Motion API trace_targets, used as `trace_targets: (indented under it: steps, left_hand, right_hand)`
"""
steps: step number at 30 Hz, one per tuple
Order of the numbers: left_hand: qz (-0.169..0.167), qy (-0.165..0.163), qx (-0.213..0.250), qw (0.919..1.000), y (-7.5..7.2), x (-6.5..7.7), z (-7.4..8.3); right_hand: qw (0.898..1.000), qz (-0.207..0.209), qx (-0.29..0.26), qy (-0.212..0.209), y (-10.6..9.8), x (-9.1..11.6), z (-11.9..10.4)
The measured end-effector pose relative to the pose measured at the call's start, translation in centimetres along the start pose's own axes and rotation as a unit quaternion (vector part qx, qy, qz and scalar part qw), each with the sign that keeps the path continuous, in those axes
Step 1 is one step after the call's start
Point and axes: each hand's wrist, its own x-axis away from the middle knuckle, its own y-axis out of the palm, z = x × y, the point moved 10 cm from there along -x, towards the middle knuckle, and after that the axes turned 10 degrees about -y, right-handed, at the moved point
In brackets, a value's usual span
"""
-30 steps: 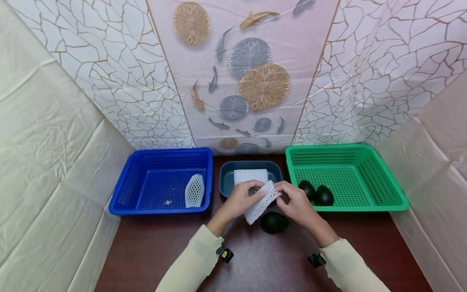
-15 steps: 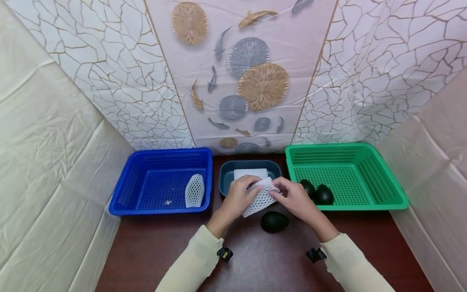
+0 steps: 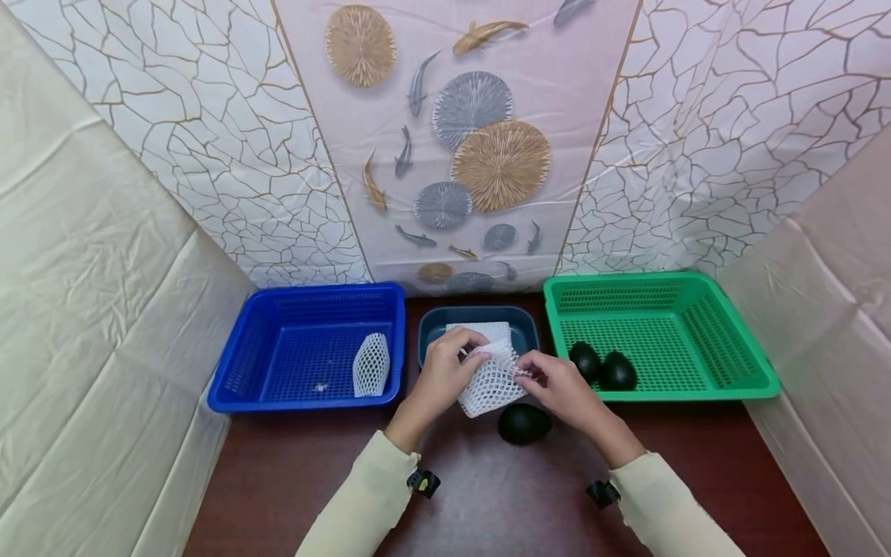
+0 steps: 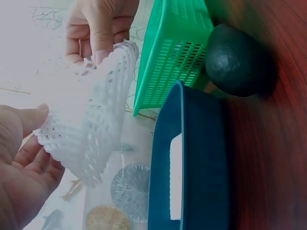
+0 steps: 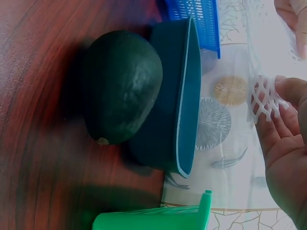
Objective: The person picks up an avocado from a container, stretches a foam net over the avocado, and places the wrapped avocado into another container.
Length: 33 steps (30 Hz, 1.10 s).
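Observation:
A white foam net sleeve (image 3: pixel 491 384) is stretched between both hands above the table. My left hand (image 3: pixel 445 369) pinches its left edge between thumb and fingers. On the opposite edge, my right hand (image 3: pixel 559 384) pinches the mesh, as the right wrist view also shows. Just below the sleeve, a dark green avocado (image 3: pixel 524 424) lies on the table, touched by neither hand. Behind the hands stands a dark teal tray (image 3: pixel 433 319) with more flat white foam netting (image 3: pixel 480 331) in it, partly hidden by the left hand and the sleeve.
At the left, a blue basket (image 3: pixel 306 404) contains a net-wrapped item (image 3: pixel 372 365) and a small white scrap. A green basket (image 3: pixel 696 397) at the right holds two dark avocados (image 3: pixel 618 372) near its front left corner. Patterned cloth walls (image 3: pixel 418 255) close off the back and sides.
The sleeve has been turned and spread wider between the hands. My left hand has shifted a little to the left. The avocado on the table has stayed put.

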Motion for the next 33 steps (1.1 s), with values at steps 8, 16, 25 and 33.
trace_targets:
  steps: [8, 16, 25, 33]
  left_hand:
    - [-0.051, -0.030, 0.005, 0.9982, 1.6, 0.4, -1.4]
    - [-0.179, -0.104, 0.051, 0.9771, 4.4, 0.8, -3.1]
    - [-0.277, -0.122, 0.017, 0.9530, 6.8, 1.7, -3.9]
    - [-0.220, -0.097, 0.006, 0.9706, 6.1, 1.4, -3.9]
  right_hand:
    - [0.998, 0.036, 0.012, -0.050, -0.9, 0.0, -1.1]
    - [0.990, 0.053, -0.004, -0.133, -1.8, -0.4, -3.1]
    - [0.985, 0.042, -0.025, -0.163, -1.9, -0.5, -4.6]
    - [0.981, 0.067, -0.042, -0.175, -2.5, -0.2, -5.1]
